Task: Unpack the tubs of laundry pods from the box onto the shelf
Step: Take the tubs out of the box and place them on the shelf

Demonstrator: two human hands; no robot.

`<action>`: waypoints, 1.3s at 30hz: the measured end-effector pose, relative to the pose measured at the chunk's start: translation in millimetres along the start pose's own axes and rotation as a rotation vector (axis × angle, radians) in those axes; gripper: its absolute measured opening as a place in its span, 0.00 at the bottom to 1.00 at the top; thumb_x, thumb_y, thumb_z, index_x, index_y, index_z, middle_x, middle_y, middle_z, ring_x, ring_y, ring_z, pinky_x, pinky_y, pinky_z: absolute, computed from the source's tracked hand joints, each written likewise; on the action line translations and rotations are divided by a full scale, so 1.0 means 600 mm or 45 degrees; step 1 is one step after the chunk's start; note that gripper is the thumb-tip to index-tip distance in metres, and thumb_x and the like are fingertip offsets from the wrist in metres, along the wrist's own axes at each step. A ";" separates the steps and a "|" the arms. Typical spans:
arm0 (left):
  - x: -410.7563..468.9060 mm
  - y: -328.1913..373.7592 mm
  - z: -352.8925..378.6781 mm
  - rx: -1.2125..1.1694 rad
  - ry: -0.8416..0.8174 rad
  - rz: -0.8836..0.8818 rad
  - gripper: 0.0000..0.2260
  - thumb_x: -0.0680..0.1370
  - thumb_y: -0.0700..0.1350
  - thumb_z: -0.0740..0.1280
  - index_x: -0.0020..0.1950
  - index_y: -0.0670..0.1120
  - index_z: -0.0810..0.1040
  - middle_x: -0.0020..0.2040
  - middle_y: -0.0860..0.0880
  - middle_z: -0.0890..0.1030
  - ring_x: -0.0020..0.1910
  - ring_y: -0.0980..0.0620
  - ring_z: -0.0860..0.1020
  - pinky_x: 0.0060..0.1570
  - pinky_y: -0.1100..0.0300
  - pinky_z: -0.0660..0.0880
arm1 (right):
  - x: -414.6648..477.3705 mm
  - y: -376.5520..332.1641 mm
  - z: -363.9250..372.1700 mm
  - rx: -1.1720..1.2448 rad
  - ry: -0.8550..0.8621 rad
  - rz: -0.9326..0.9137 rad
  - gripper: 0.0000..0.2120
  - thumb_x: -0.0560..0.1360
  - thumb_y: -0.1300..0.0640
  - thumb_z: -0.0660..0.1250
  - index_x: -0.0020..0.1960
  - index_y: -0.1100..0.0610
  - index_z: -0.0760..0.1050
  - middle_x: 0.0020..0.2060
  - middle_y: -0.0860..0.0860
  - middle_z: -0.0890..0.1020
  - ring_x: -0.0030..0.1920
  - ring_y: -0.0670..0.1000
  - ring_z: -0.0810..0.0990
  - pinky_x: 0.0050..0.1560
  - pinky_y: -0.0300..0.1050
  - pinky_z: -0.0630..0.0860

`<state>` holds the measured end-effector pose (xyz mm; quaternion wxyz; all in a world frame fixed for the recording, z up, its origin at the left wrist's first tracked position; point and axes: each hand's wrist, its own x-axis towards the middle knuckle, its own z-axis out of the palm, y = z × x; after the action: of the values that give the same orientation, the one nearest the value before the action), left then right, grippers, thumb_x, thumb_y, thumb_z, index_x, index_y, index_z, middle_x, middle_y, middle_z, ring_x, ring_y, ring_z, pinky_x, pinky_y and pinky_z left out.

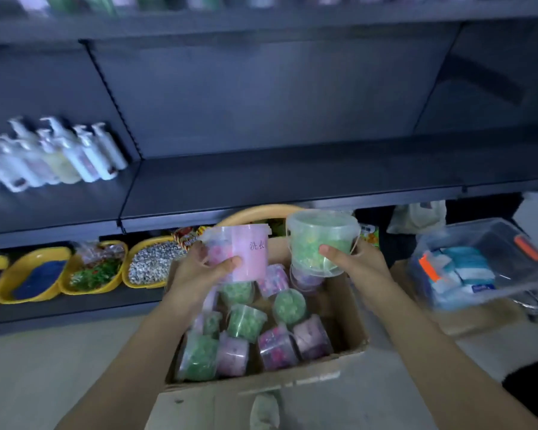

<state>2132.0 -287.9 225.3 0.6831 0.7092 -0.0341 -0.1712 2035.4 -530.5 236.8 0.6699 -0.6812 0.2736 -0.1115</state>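
An open cardboard box (351, 308) stands on the floor below me, holding several clear tubs of green and pink laundry pods (246, 319). My left hand (196, 274) grips a pink tub (247, 254) with a pale label, lifted above the box's far left side. My right hand (351, 263) holds a clear tub of green pods (319, 243) by its side, above the box's far right corner. The dark grey shelf (286, 178) just beyond the box is bare in its middle bay.
White pump bottles (50, 156) stand on the same shelf at the left. Yellow trays (90, 268) of loose goods line the lower shelf. A clear plastic bin (479, 262) with blue and white packs sits to the right on another carton.
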 end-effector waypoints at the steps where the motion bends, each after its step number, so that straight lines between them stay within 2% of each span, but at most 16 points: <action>1: -0.019 0.016 0.001 -0.009 0.020 0.047 0.30 0.60 0.47 0.78 0.59 0.45 0.74 0.54 0.48 0.82 0.51 0.52 0.81 0.47 0.59 0.77 | -0.017 -0.022 -0.006 0.023 -0.010 -0.034 0.18 0.66 0.57 0.76 0.55 0.55 0.78 0.45 0.46 0.83 0.43 0.42 0.82 0.42 0.36 0.79; 4: -0.080 0.077 0.007 -0.022 0.054 0.177 0.21 0.69 0.36 0.74 0.59 0.45 0.73 0.49 0.52 0.81 0.41 0.62 0.81 0.37 0.70 0.77 | -0.065 -0.087 -0.026 0.091 -0.032 -0.113 0.16 0.67 0.59 0.76 0.53 0.55 0.77 0.45 0.48 0.83 0.42 0.43 0.82 0.39 0.35 0.79; 7: -0.124 0.145 0.009 -0.008 0.076 0.256 0.18 0.68 0.36 0.74 0.53 0.49 0.74 0.49 0.52 0.80 0.45 0.54 0.81 0.37 0.66 0.77 | -0.101 -0.154 -0.039 0.107 -0.063 -0.186 0.19 0.66 0.58 0.76 0.55 0.57 0.77 0.48 0.51 0.83 0.47 0.48 0.82 0.44 0.41 0.79; 9: -0.143 0.193 0.007 -0.006 0.092 0.321 0.20 0.67 0.38 0.76 0.54 0.50 0.74 0.50 0.52 0.80 0.48 0.53 0.81 0.40 0.64 0.77 | -0.120 -0.199 -0.043 0.117 -0.084 -0.237 0.20 0.66 0.57 0.76 0.56 0.57 0.77 0.49 0.51 0.83 0.49 0.50 0.82 0.47 0.44 0.79; 12: -0.169 0.262 0.003 -0.035 0.107 0.446 0.18 0.71 0.37 0.72 0.56 0.51 0.71 0.48 0.58 0.79 0.43 0.65 0.80 0.38 0.70 0.74 | -0.144 -0.263 -0.043 0.180 -0.117 -0.324 0.15 0.68 0.59 0.75 0.53 0.56 0.77 0.47 0.49 0.83 0.46 0.45 0.82 0.38 0.34 0.77; 13: -0.176 0.283 0.002 -0.042 0.108 0.478 0.19 0.72 0.38 0.72 0.56 0.52 0.69 0.48 0.59 0.77 0.44 0.65 0.78 0.39 0.69 0.73 | -0.151 -0.284 -0.041 0.179 -0.123 -0.354 0.14 0.68 0.58 0.75 0.52 0.55 0.77 0.46 0.49 0.83 0.46 0.45 0.81 0.38 0.33 0.77; 15: -0.185 0.319 -0.009 -0.068 0.089 0.515 0.21 0.70 0.41 0.74 0.58 0.52 0.69 0.52 0.59 0.77 0.51 0.62 0.77 0.47 0.64 0.74 | -0.157 -0.319 -0.035 0.164 -0.125 -0.403 0.15 0.67 0.57 0.76 0.52 0.55 0.78 0.48 0.50 0.83 0.49 0.47 0.81 0.45 0.37 0.76; 18: -0.191 0.371 -0.025 -0.094 0.091 0.541 0.32 0.59 0.54 0.78 0.61 0.53 0.73 0.61 0.54 0.78 0.61 0.53 0.76 0.64 0.51 0.72 | -0.158 -0.370 -0.016 0.163 -0.134 -0.442 0.17 0.66 0.55 0.77 0.54 0.54 0.78 0.48 0.49 0.83 0.52 0.50 0.80 0.52 0.43 0.74; 21: -0.184 0.416 -0.040 -0.089 0.096 0.601 0.37 0.55 0.57 0.78 0.63 0.54 0.73 0.63 0.55 0.77 0.63 0.53 0.74 0.67 0.49 0.69 | -0.149 -0.420 0.015 0.174 -0.159 -0.493 0.17 0.67 0.56 0.76 0.53 0.55 0.78 0.47 0.49 0.83 0.51 0.50 0.80 0.50 0.41 0.74; 24: -0.151 0.454 -0.063 -0.058 0.126 0.667 0.38 0.58 0.55 0.78 0.66 0.52 0.71 0.65 0.54 0.75 0.63 0.55 0.74 0.65 0.51 0.71 | -0.123 -0.464 0.059 0.202 -0.179 -0.558 0.12 0.67 0.58 0.76 0.48 0.53 0.78 0.42 0.46 0.83 0.47 0.48 0.80 0.45 0.38 0.74; 27: -0.092 0.482 -0.093 -0.062 0.181 0.696 0.49 0.53 0.58 0.79 0.71 0.50 0.65 0.67 0.54 0.73 0.65 0.54 0.72 0.67 0.49 0.69 | -0.081 -0.496 0.108 0.169 -0.196 -0.602 0.11 0.67 0.58 0.76 0.45 0.50 0.77 0.41 0.43 0.82 0.44 0.43 0.80 0.41 0.35 0.73; 29: -0.047 0.497 -0.117 -0.052 0.172 0.711 0.52 0.52 0.60 0.78 0.72 0.50 0.63 0.68 0.54 0.72 0.66 0.54 0.71 0.68 0.49 0.68 | -0.045 -0.515 0.142 0.142 -0.188 -0.630 0.11 0.67 0.58 0.77 0.44 0.49 0.76 0.41 0.42 0.81 0.43 0.42 0.80 0.39 0.34 0.72; 33: 0.062 0.529 -0.166 -0.068 0.156 0.739 0.41 0.60 0.52 0.79 0.69 0.51 0.67 0.67 0.54 0.72 0.66 0.54 0.71 0.66 0.53 0.68 | 0.041 -0.551 0.213 0.120 -0.153 -0.656 0.12 0.67 0.58 0.77 0.43 0.48 0.75 0.41 0.43 0.81 0.43 0.42 0.79 0.38 0.35 0.72; 36: 0.141 0.554 -0.198 -0.067 0.133 0.748 0.27 0.66 0.44 0.78 0.61 0.56 0.71 0.60 0.60 0.74 0.63 0.56 0.72 0.62 0.59 0.69 | 0.108 -0.581 0.267 0.100 -0.146 -0.658 0.12 0.67 0.59 0.77 0.44 0.49 0.76 0.42 0.44 0.81 0.43 0.41 0.79 0.39 0.34 0.73; 37: 0.165 0.562 -0.208 -0.072 0.133 0.749 0.28 0.67 0.43 0.77 0.64 0.56 0.70 0.61 0.62 0.72 0.64 0.56 0.71 0.62 0.59 0.67 | 0.129 -0.589 0.284 0.092 -0.140 -0.659 0.12 0.66 0.59 0.77 0.44 0.49 0.76 0.42 0.44 0.81 0.43 0.41 0.79 0.39 0.34 0.73; 39: 0.212 0.578 -0.226 -0.095 0.159 0.749 0.39 0.68 0.43 0.76 0.74 0.49 0.59 0.69 0.57 0.67 0.69 0.55 0.66 0.64 0.60 0.64 | 0.171 -0.602 0.315 0.065 -0.136 -0.664 0.12 0.66 0.58 0.77 0.44 0.48 0.76 0.42 0.44 0.82 0.44 0.42 0.80 0.39 0.34 0.73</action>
<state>2354.9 -216.3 541.8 0.7298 0.6524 -0.1895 0.0767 2298.9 -440.0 552.0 0.6491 -0.7163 0.0502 -0.2509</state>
